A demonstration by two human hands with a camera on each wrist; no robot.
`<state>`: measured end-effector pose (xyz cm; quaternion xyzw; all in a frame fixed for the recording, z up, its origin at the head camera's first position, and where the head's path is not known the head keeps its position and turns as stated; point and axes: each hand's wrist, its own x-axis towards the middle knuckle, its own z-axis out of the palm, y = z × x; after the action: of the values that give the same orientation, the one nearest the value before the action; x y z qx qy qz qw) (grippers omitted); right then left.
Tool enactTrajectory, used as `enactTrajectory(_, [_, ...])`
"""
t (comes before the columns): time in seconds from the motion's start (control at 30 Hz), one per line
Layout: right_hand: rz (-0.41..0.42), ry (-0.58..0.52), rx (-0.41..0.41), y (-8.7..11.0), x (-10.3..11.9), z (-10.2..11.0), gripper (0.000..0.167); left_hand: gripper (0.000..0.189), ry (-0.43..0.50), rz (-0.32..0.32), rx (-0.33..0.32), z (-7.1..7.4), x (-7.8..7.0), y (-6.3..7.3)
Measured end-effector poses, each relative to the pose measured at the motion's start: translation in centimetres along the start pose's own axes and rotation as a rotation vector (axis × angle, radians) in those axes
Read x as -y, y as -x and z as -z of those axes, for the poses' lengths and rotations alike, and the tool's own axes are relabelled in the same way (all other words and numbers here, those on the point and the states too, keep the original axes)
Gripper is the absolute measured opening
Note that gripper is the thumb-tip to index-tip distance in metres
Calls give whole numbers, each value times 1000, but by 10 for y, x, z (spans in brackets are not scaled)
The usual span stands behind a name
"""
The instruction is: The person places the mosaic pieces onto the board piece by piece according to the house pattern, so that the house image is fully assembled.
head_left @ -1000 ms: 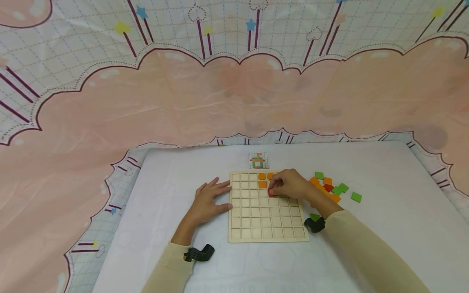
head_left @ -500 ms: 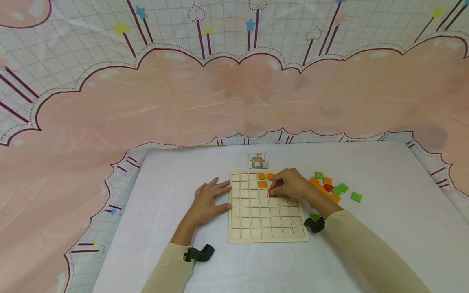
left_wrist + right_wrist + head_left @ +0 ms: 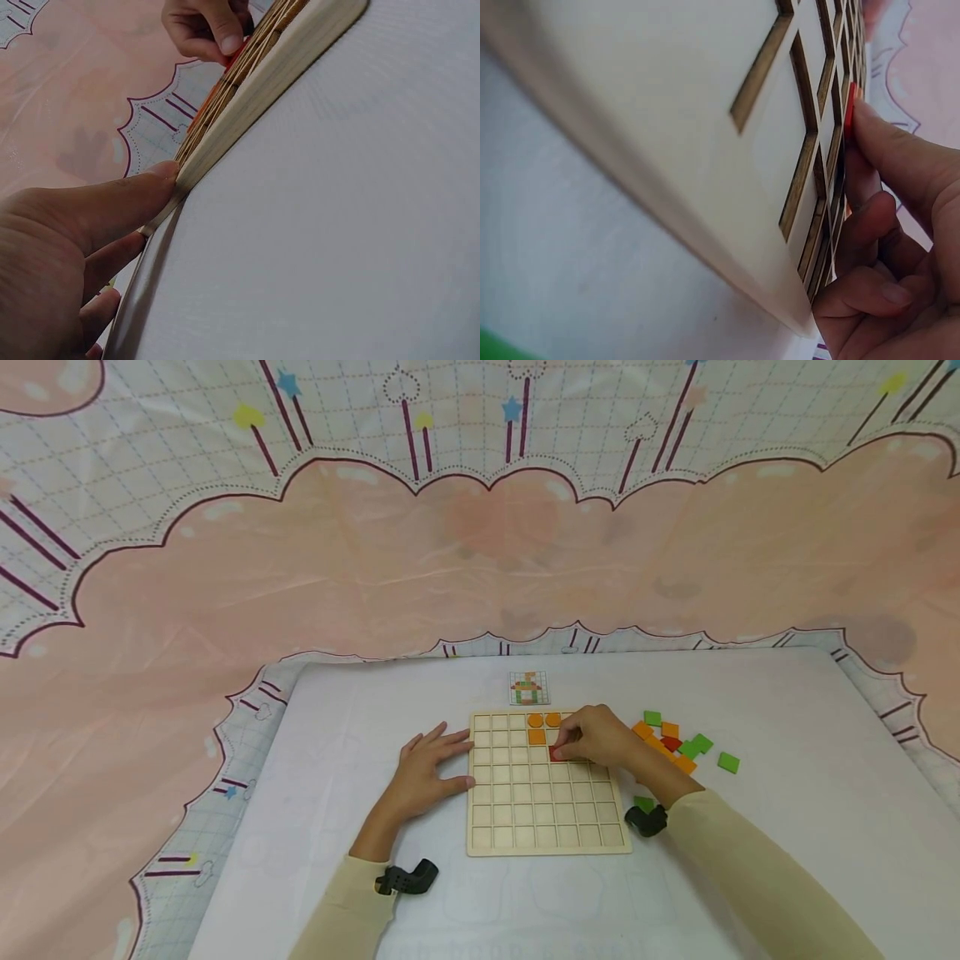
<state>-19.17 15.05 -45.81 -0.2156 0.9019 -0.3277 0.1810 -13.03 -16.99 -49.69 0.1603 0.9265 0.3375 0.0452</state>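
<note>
A wooden grid board (image 3: 525, 818) lies on the white table. My right hand (image 3: 596, 735) pinches a red square tile (image 3: 553, 754) low over a cell in the board's third row from the back. In the right wrist view, the thumb is against the red tile's edge (image 3: 849, 111) and the other fingers curl below. My left hand (image 3: 426, 777) is spread at the board's left edge, its thumb and fingertips touching the rim. Two round orange pieces (image 3: 536, 721) sit in the back row, with an orange square (image 3: 537, 737) in the row below. The right hand hides nearby cells.
Behind the board lies a small pattern card (image 3: 529, 688) with a coloured grid picture. Loose green tiles (image 3: 728, 762), orange tiles (image 3: 684, 765) and a red tile (image 3: 671, 744) are scattered to the right, partly under the right forearm. A patterned cloth (image 3: 480, 568) hangs behind the table.
The red tile has shifted slightly left and looks flatter on the board under the right fingertips. Both hands otherwise stay almost where they were.
</note>
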Motion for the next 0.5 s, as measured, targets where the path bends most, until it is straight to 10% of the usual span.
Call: enactTrajectory(0.5, [31,8,31,14,-16,13,10,61,3,-16,-14,1,-1,1])
